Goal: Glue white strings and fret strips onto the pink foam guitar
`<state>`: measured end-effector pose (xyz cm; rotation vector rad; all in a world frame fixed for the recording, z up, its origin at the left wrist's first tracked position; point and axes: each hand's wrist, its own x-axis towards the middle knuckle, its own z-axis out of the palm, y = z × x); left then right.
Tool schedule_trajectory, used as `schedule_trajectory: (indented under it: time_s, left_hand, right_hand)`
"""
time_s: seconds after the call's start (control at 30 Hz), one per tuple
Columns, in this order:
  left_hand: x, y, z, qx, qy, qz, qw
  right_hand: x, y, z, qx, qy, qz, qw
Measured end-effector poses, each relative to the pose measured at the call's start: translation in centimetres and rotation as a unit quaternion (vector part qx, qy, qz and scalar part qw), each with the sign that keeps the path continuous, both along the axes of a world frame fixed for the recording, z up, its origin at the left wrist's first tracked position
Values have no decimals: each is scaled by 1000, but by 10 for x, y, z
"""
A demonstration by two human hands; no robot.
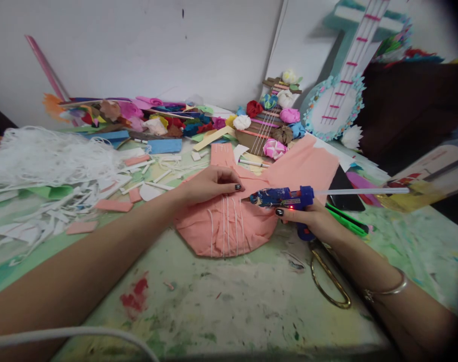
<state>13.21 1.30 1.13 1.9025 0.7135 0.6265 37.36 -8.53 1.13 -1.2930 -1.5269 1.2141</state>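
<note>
A pink guitar-shaped craft piece [229, 221] with white strings lies flat in the middle of the table. My left hand [210, 183] rests on its upper part, fingers curled and pressing the strings down. My right hand [308, 218] grips a blue hot glue gun [285, 197] with a clear glue stick [361, 191] sticking out of its back. The gun's nozzle points left, almost touching the strings next to my left fingertips. A red light glows on the gun.
Gold-handled scissors [329, 279] lie under my right wrist, a green cutter [346, 221] and a black phone [344, 191] beside it. White strips and scraps [51, 166] cover the left. Paper flowers, a brown guitar model [270, 128] and a large white one [338, 108] stand behind.
</note>
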Motion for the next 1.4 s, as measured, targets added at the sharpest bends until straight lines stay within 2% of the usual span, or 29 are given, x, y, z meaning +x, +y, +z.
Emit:
schedule_trajectory:
  time_s: [0.37,0.67,1.07,1.4]
  left_hand:
    - [-1,3,-4,-2,-13,-9,1000]
    - [0,0,-1,-10,-9,-2,1000]
    - [1,0,0,-7,-11,-4,1000]
    - [0,0,0,-8,-17,-10,1000]
  right_hand:
    - [-1,0,4,-4,36,-23,999]
    - [0,0,1,-3,36,-27,999]
    - [-3,-1,1,-8,17,23,1000]
    - [-3,0,-3,-5,37,-7,999]
